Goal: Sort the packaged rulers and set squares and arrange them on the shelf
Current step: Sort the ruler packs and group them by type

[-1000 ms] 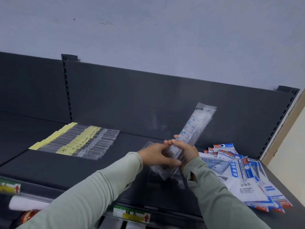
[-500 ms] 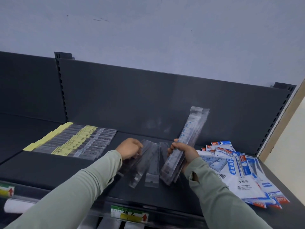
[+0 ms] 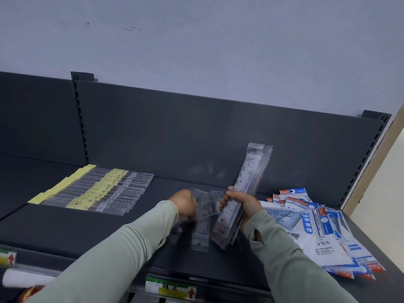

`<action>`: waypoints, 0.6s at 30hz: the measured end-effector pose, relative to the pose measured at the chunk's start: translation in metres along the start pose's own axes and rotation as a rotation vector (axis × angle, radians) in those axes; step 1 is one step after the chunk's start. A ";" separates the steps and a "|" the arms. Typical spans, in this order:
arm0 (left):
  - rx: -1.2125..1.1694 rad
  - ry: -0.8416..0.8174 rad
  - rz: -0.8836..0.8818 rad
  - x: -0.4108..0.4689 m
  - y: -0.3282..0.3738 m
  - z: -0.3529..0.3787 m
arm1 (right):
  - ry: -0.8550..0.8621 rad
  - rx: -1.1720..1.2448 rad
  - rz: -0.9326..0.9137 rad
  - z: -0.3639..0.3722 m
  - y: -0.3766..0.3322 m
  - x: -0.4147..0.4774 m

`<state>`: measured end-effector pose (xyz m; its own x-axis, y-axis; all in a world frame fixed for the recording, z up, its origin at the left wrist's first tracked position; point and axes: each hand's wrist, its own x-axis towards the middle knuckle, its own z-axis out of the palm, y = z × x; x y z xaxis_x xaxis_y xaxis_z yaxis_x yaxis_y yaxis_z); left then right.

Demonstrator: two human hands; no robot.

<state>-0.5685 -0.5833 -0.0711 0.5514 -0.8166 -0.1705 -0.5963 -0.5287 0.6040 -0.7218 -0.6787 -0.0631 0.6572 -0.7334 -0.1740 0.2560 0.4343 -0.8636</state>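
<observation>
My right hand (image 3: 242, 201) grips a stack of clear-sleeved blue rulers (image 3: 241, 196), held upright and tilted with its lower end on the dark shelf (image 3: 65, 226). Just to its left my left hand (image 3: 184, 203) has its fingers curled on a few loose clear ruler packs (image 3: 202, 217) fanned out flat on the shelf; motion blur hides the exact grip. A neat row of yellow-labelled ruler packs (image 3: 96, 191) lies at the shelf's left. White and blue set square packs (image 3: 314, 228) are heaped at the right.
The shelf's dark back panel (image 3: 196, 136) rises right behind the goods. Price labels (image 3: 172, 289) sit on the front rail. A lower shelf with a white roll (image 3: 24, 278) shows at bottom left. A beige wall (image 3: 382, 193) bounds the right side.
The hands have parted: my left hand moved left and down onto loose clear packs now fanned on the shelf. My right hand stood its ruler stack more upright. The view shifted slightly.
</observation>
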 end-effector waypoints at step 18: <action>-0.578 0.421 0.501 -0.017 0.032 -0.016 | -0.216 -0.036 0.121 0.008 0.002 -0.009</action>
<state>-0.5876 -0.5832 -0.0362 0.5410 -0.7080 0.4538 -0.4999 0.1632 0.8506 -0.7216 -0.6671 -0.0590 0.8189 -0.5466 -0.1749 0.1434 0.4899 -0.8599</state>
